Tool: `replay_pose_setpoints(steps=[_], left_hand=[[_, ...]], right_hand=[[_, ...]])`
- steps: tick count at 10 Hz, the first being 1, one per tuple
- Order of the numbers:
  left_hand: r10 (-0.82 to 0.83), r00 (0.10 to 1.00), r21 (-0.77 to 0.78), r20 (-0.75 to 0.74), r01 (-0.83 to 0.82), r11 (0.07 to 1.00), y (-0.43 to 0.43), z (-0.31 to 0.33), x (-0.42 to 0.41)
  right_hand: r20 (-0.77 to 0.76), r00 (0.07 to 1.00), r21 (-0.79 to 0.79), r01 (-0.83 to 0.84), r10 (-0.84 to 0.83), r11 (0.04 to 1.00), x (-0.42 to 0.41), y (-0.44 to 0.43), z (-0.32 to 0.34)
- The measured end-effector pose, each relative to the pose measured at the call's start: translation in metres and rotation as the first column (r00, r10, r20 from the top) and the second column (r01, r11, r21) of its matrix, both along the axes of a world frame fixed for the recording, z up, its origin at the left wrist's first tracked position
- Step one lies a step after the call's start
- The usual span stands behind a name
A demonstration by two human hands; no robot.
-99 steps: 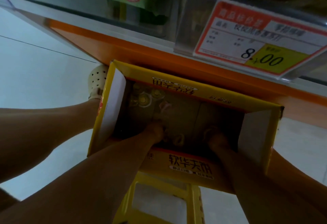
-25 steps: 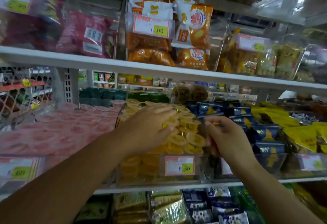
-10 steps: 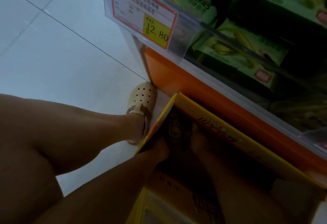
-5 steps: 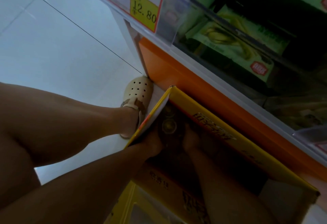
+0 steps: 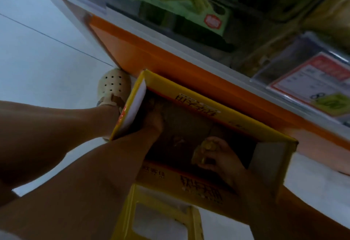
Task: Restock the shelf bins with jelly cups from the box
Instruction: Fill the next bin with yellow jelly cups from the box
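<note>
Dim, bluish cast overall. Pale tiled floor (image 5: 37, 59) brightest, upper left. Yellow cardboard box (image 5: 166, 86) interior in deep shadow. Motion blur smears red-bordered price tag (image 5: 312, 86) and shelf edges.

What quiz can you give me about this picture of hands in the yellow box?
1. True or false: both the left hand and the right hand reach inside the yellow cardboard box.
2. The right hand grips: A) small round yellow jelly cups B) a green packet C) a price tag?
3. Fill in: the beige perforated shoe stands at the box's ____ side.
Key: 1 true; 2 A; 3 left.
</note>
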State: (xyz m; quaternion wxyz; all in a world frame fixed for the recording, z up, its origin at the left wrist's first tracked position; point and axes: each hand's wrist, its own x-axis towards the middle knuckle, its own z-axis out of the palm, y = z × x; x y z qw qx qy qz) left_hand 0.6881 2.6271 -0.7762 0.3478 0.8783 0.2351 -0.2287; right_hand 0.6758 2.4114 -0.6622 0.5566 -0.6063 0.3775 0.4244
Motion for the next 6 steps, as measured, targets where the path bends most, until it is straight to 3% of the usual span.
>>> replay_pose_setpoints(steps=[1,2,5,6], left_hand=[[0.001,0.998,-0.015,-0.07,-0.002,1.0,-0.002,-0.002,-0.003],[-0.155,0.972,0.009,-0.176,0.159,0.987,0.002,0.015,-0.005],[0.028,0.983,-0.223,-0.182,-0.069,0.972,0.014,0.042,-0.006],[0.052,0.944,-0.464,-0.326,-0.207,0.861,0.018,0.062,-0.008]], right_hand=[[-0.003,1.0,0.017,0.004,-0.004,1.0,-0.007,0.006,-0.002],[-0.012,0.998,0.037,0.068,-0.067,0.997,-0.01,0.013,-0.007],[-0.073,0.939,0.153,0.344,-0.336,0.926,-0.009,0.008,-0.009],[-0.093,0.935,0.164,0.354,-0.343,0.921,-0.011,0.005,-0.005]])
